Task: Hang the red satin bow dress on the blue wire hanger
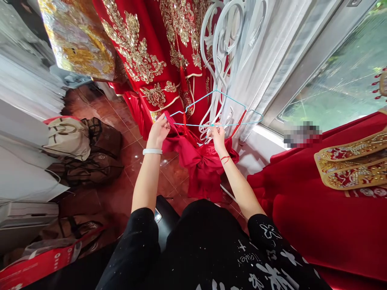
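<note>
A light-blue wire hanger (223,105) hangs on a white ornate metal rack (222,44). A plain red garment (202,161) droops from the hanger down toward the floor. My left hand (159,131), with a white band at the wrist, is closed on the red cloth at the hanger's left end. My right hand (218,137), a red string at its wrist, pinches the hanger's bottom wire and the cloth near the middle. Red gowns with gold embroidery (151,52) hang behind.
Brown and beige bags (81,149) lie on the red tiled floor at the left. A red velvet surface (317,217) with embroidered gold pieces (350,165) fills the right. White curtains (266,48) and a window (341,76) stand behind the rack. A red-and-white bag (39,264) lies bottom left.
</note>
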Motion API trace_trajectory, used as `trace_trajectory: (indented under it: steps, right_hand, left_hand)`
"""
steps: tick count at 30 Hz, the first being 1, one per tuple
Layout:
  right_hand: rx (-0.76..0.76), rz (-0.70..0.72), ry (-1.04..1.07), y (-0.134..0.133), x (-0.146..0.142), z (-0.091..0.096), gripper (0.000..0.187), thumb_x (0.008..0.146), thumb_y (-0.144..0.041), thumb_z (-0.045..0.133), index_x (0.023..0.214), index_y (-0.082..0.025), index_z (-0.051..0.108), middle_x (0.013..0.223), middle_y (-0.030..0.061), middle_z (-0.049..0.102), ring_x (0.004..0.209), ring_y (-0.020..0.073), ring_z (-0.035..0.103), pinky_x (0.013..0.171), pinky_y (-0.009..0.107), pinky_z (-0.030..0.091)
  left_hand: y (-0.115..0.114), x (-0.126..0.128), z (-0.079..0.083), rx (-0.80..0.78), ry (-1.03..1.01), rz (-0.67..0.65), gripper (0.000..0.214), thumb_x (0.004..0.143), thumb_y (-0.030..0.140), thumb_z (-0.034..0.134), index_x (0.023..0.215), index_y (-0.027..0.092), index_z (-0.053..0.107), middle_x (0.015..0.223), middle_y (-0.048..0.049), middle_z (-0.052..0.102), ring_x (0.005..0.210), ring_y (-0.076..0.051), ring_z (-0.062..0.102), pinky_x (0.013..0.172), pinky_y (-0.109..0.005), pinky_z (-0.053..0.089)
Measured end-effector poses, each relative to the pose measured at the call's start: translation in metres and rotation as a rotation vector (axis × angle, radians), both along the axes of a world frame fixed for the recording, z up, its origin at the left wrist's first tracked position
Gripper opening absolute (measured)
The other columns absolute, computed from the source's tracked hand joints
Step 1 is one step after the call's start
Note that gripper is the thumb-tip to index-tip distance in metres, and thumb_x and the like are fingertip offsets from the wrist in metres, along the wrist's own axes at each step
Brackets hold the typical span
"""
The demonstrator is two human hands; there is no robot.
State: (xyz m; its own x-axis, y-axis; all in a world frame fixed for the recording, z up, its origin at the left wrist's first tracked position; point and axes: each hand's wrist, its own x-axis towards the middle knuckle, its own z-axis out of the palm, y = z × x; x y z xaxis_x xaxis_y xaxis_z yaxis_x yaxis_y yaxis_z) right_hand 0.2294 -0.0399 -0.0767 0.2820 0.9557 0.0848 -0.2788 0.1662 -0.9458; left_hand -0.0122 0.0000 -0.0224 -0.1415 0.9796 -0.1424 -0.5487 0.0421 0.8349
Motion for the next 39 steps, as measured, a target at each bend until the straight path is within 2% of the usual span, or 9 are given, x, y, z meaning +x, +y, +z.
trace_trajectory:
  steps: [5,9,15,20,24,26,29,36,39]
  right_hand:
    - [-0.012,0.010,0.009,0.000,0.003,-0.001,0.028,0.091,-0.044,0.062,0.094,-0.029,0.039,0.084,-0.0028,0.076,0.044,0.0107,0.055,0.054,0.029,0.051]
    - [-0.024,0.001,0.010,0.001,0.000,-0.001,0.028,0.092,-0.045,0.062,0.094,-0.029,0.039,0.087,-0.0024,0.077,0.045,0.0105,0.054,0.053,0.029,0.051]
    - [-0.007,0.022,-0.015,0.000,0.000,-0.001,0.038,0.090,-0.056,0.064,0.092,-0.030,0.037,0.094,-0.0012,0.079,0.047,0.0114,0.053,0.053,0.031,0.051]
    - [-0.009,0.019,0.020,-0.001,0.004,-0.001,0.032,0.092,-0.047,0.064,0.092,-0.029,0.038,0.093,-0.0009,0.080,0.045,0.0106,0.054,0.051,0.029,0.052]
    - [0.004,0.024,0.045,0.001,0.007,-0.001,0.031,0.091,-0.044,0.066,0.091,-0.029,0.039,0.092,-0.0010,0.080,0.045,0.0099,0.055,0.049,0.028,0.050]
    - [0.003,0.026,0.045,0.002,0.008,-0.001,0.032,0.090,-0.045,0.067,0.091,-0.029,0.039,0.090,-0.0021,0.079,0.045,0.0098,0.055,0.049,0.027,0.050]
    - [-0.002,0.023,0.043,0.003,0.009,-0.001,0.034,0.089,-0.047,0.068,0.091,-0.029,0.039,0.086,-0.0037,0.078,0.044,0.0101,0.054,0.047,0.026,0.049]
    - [-0.033,0.142,-0.010,-0.002,0.027,-0.007,0.034,0.085,-0.053,0.072,0.095,-0.030,0.049,0.086,-0.0027,0.077,0.057,0.0129,0.064,0.056,0.027,0.056]
    - [-0.077,0.011,-0.150,-0.008,0.064,-0.022,0.031,0.085,-0.053,0.066,0.101,-0.029,0.053,0.075,-0.0030,0.071,0.058,0.0157,0.063,0.056,0.029,0.053]
  left_hand:
    - [-0.006,0.010,0.016,-0.010,0.080,0.064,0.022,0.089,-0.002,0.064,0.097,0.014,0.077,0.068,0.0004,0.071,0.059,-0.006,0.064,0.068,-0.015,0.059]
    - [-0.008,0.022,0.038,0.042,0.268,-0.034,0.015,0.086,0.002,0.069,0.092,0.013,0.077,0.070,-0.0026,0.073,0.067,-0.010,0.071,0.077,-0.022,0.064]
    - [-0.006,0.038,0.057,0.030,0.472,-0.189,0.016,0.083,0.001,0.064,0.088,0.011,0.075,0.064,-0.0018,0.069,0.061,-0.010,0.067,0.068,-0.022,0.057]
    - [-0.007,0.031,0.044,0.185,0.762,-0.225,0.018,0.077,0.003,0.068,0.090,0.014,0.073,0.085,-0.0029,0.073,0.066,-0.012,0.068,0.070,-0.024,0.055]
    - [-0.011,0.031,0.024,0.372,0.973,-0.201,0.033,0.082,0.016,0.073,0.115,0.019,0.069,0.103,-0.0029,0.071,0.068,-0.010,0.066,0.070,-0.023,0.055]
    - [-0.016,0.038,0.015,0.426,1.144,-0.096,0.039,0.083,0.024,0.079,0.120,0.022,0.068,0.108,-0.0041,0.069,0.074,-0.013,0.066,0.072,-0.025,0.055]
    - [-0.021,0.048,0.008,0.410,1.361,0.089,0.040,0.083,0.024,0.081,0.120,0.023,0.068,0.114,-0.0063,0.067,0.083,-0.018,0.068,0.076,-0.029,0.054]
    - [-0.016,0.044,-0.007,0.480,1.380,0.113,0.036,0.086,0.015,0.072,0.120,0.024,0.066,0.101,-0.0033,0.065,0.075,-0.016,0.061,0.073,-0.029,0.051]
    - [-0.016,0.043,-0.011,0.465,1.374,0.121,0.037,0.087,0.017,0.072,0.123,0.023,0.065,0.105,-0.0036,0.064,0.068,-0.013,0.056,0.071,-0.028,0.050]
